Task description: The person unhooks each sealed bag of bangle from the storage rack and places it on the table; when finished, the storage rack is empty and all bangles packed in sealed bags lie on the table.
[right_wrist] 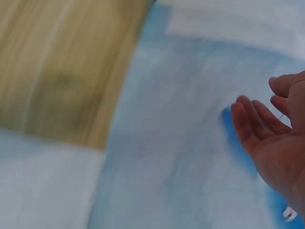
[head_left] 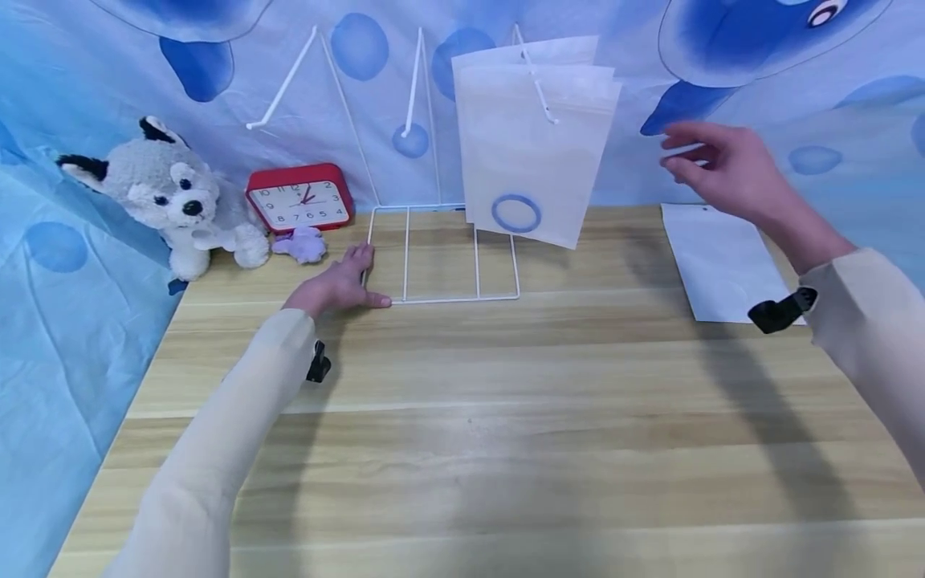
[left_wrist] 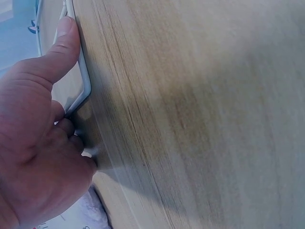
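A white wire rack (head_left: 455,301) stands at the back of the table, its flat base on the wood and three prongs rising behind. My left hand (head_left: 338,282) holds the base's front left corner. In the left wrist view the thumb (left_wrist: 61,51) lies along the front wire and the fingers bend round the side. Several white flat bags (head_left: 535,152), the front one marked with a blue ring, hang from the right prong. To their right my right hand (head_left: 726,164) is raised in the air, fingers loosely bent, holding nothing.
Another white flat bag or sheet (head_left: 726,265) lies on the table (head_left: 470,433) below my right hand. Left of the rack are a red clock (head_left: 299,197), a small purple toy (head_left: 302,245) and a plush husky (head_left: 169,197). A blue patterned cloth (head_left: 65,321) hangs behind.
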`<state>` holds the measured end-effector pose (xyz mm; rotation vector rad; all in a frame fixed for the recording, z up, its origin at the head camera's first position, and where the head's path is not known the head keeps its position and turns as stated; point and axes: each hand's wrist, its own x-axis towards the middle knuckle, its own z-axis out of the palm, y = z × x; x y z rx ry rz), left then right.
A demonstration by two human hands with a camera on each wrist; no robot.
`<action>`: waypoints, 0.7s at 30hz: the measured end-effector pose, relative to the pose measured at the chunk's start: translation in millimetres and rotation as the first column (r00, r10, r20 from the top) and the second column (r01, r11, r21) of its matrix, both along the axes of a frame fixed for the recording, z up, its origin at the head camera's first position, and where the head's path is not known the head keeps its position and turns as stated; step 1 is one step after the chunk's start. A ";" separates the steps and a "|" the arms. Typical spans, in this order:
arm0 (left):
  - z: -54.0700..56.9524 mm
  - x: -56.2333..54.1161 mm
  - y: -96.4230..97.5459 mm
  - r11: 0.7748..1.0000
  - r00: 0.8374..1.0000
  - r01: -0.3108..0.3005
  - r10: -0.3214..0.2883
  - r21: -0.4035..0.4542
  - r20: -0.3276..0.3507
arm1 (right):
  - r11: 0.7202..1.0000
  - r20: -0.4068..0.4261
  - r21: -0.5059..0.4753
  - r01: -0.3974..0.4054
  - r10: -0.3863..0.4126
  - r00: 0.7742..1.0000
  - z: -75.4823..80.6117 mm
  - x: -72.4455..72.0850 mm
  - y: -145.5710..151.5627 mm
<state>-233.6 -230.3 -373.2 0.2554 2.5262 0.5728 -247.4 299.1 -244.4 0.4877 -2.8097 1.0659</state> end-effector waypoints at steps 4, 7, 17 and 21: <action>-0.3 0.8 -1.9 1.000 1.000 -0.008 0.008 0.001 0.000 | 0.977 0.027 -0.196 -0.081 0.088 0.996 18.6 5.0 -29.5; -1.2 -0.6 -1.2 1.000 1.000 -0.003 0.003 -0.009 -0.011 | 0.943 0.044 -0.318 -0.101 0.121 0.992 30.5 7.1 -44.8; -4.0 -0.5 -2.8 1.000 1.000 -0.028 0.028 0.014 0.000 | 0.897 0.131 -0.441 -0.006 0.071 0.989 48.9 5.2 -82.4; -1.7 1.2 -3.7 0.999 0.999 -0.033 0.033 0.013 0.006 | 0.885 0.173 -0.466 0.017 0.073 0.982 49.1 0.7 -90.8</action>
